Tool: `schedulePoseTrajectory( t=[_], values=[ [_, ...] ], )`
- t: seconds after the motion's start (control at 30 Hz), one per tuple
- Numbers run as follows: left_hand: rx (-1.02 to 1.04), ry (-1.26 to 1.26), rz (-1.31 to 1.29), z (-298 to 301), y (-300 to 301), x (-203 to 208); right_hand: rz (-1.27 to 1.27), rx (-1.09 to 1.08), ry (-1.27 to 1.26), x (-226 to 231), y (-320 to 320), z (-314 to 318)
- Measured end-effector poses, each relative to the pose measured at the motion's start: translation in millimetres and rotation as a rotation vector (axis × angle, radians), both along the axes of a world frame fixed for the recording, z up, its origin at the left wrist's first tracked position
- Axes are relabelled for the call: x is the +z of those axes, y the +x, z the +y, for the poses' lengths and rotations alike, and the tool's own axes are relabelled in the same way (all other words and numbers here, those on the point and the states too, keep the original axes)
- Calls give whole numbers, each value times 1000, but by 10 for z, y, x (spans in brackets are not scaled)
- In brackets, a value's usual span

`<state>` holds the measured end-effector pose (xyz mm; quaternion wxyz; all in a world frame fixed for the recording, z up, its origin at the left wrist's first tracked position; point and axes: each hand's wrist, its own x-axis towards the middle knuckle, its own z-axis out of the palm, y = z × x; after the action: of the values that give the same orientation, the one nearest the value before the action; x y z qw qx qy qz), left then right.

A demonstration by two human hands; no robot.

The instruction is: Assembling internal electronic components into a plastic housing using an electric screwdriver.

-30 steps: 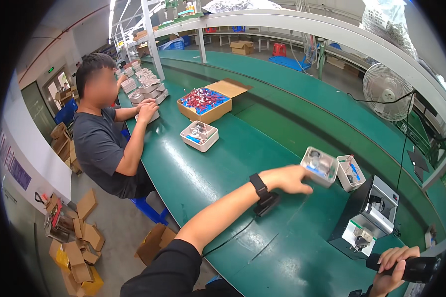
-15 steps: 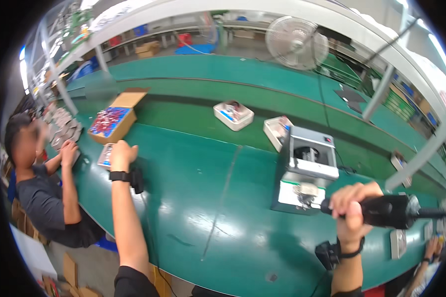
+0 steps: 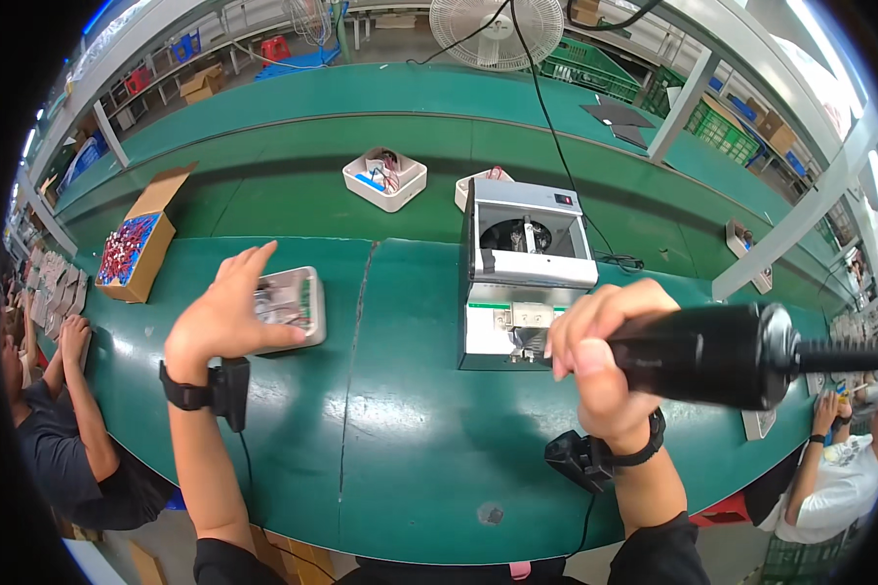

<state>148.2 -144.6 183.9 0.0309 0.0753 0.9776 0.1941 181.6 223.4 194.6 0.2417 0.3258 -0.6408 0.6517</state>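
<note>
In my right hand (image 3: 605, 356) is a black electric screwdriver (image 3: 698, 358), my fingers wrapped round its front end, with its cable leaving at the right. It is raised over the bench in front of a screw feeder machine (image 3: 527, 263), a box with a clear window and a metal outlet. My left hand (image 3: 222, 317) spans a white plastic case (image 3: 316, 310), thumb at its near rim and fingers spread toward its far side. Blurred parts and wires lie inside the case; its left side is hidden by the hand.
An open carton (image 3: 151, 255) of red and blue parts stands at the left. White cases (image 3: 390, 190) with wires sit on the green belt beyond the bench (image 3: 410, 458). Co-workers sit at both ends. A slanted grey post (image 3: 800, 229) rises at the right.
My left hand has brought the white case rightward, away from the carton. The right hand still grips the screwdriver near the feeder. The view has turned, shifting the surroundings left.
</note>
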Motion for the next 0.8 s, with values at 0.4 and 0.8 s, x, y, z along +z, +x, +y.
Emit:
schedulePoseTrajectory(
  t=[0.4, 0.8],
  values=[
    [-125, -280, -188, 991, 298, -270, -308, 108, -102, 65, 170, 39],
    [-548, -270, 49, 1449, 856, -300, -279, 235, 172, 23, 230, -30]
  ],
)
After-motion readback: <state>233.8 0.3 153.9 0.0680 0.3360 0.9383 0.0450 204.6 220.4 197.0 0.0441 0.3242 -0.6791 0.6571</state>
